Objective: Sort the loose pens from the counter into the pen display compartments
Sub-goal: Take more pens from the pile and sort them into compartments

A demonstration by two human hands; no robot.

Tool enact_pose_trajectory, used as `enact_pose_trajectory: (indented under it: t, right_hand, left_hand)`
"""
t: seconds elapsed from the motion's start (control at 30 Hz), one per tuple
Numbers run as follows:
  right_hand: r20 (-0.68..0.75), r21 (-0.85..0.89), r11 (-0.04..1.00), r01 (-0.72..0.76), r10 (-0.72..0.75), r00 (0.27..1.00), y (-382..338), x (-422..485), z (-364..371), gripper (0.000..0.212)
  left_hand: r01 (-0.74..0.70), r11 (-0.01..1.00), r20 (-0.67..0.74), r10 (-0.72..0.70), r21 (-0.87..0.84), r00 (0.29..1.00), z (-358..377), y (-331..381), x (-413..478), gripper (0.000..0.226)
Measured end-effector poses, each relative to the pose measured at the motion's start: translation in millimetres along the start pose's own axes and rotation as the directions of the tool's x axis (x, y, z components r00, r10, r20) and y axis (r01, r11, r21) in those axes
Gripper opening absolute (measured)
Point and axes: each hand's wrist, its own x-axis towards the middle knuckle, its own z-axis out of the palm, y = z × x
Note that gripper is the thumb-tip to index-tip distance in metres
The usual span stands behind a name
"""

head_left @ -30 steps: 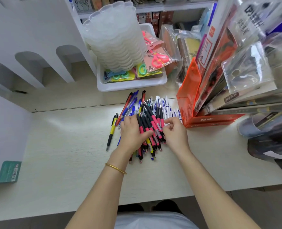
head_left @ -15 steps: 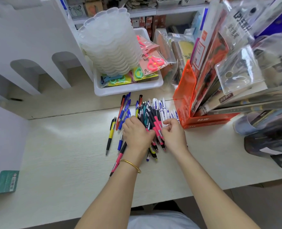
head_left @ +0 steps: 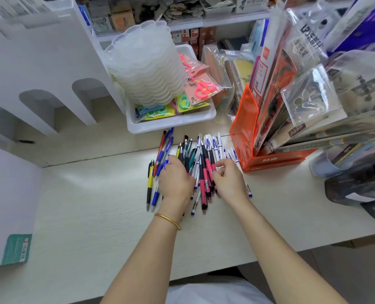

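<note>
A loose pile of pens [head_left: 204,154] lies on the pale counter [head_left: 94,205]: pink-and-black, white-and-blue, dark green and blue ones. A yellow-and-black pen [head_left: 150,183] lies apart at the pile's left edge. My left hand [head_left: 175,183], with a gold bangle, lies on the left part of the pile, its fingers curled down over the dark pens. My right hand [head_left: 229,179] is at the pile's right side. Its fingers are curled, and thumb and forefinger pinch at the pink-and-black pens [head_left: 207,172]. The pens under both hands are hidden.
A white tray [head_left: 171,125] with a stack of clear lids and packed scissors stands just behind the pens. An orange display box [head_left: 243,128] full of packaged goods stands to the right. A white arched rack [head_left: 50,84] is at the back left, a white board [head_left: 6,205] at the left.
Both hands have stayed on the pile and drawn the pens closer together. My left hand slid forward over the dark pens, and the pink-and-black pens now lie between the hands.
</note>
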Motion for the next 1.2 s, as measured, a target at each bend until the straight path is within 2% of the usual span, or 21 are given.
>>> enact_pose_trajectory:
  t: [0.27,0.43,0.57,0.67,0.87,1.03,1.2]
  right_hand:
    - [-0.001,-0.023,0.999,-0.03,0.03,1.0,-5.7,1.3,1.6,0.022]
    - [-0.025,-0.021,1.0,-0.013,0.013,1.0,-11.3,-0.1,0.8,0.026]
    - [-0.08,-0.028,0.998,0.056,-0.059,0.995,-22.2,-4.9,3.3,0.024]
    - [-0.079,0.048,0.991,0.121,-0.117,0.99,-33.5,-11.0,9.9,0.024]
    - [0.087,0.248,0.966,0.071,-0.095,0.992,-50.9,-23.3,28.1,0.015]
    - [0.199,0.256,0.966,0.036,-0.09,0.976,-64.4,-29.0,38.4,0.016]
    - [0.273,0.163,0.986,0.021,-0.066,0.96,-69.8,-25.1,54.1,0.02]
  left_hand:
    - [0.061,0.961,0.126,-0.028,-0.27,0.992,-16.3,-17.0,3.1,0.047]
    - [0.159,0.862,0.228,-0.052,-0.481,0.972,-28.3,-33.8,4.5,0.025]
    - [0.272,0.713,0.329,-0.061,-0.647,0.942,-37.2,-46.2,0.0,0.016]
    - [0.374,0.573,0.39,-0.1,-0.729,0.915,-41.9,-53.1,-3.8,0.01]
    - [0.39,0.373,0.374,-0.117,-0.842,0.92,-49.4,-60.8,-13.2,0.007]
    - [0.244,0.403,0.231,-0.082,-0.882,0.969,-55.4,-67.9,-16.3,0.011]
    - [0.236,0.539,0.215,-0.103,-0.809,0.971,-50.8,-76.8,-11.7,0.018]
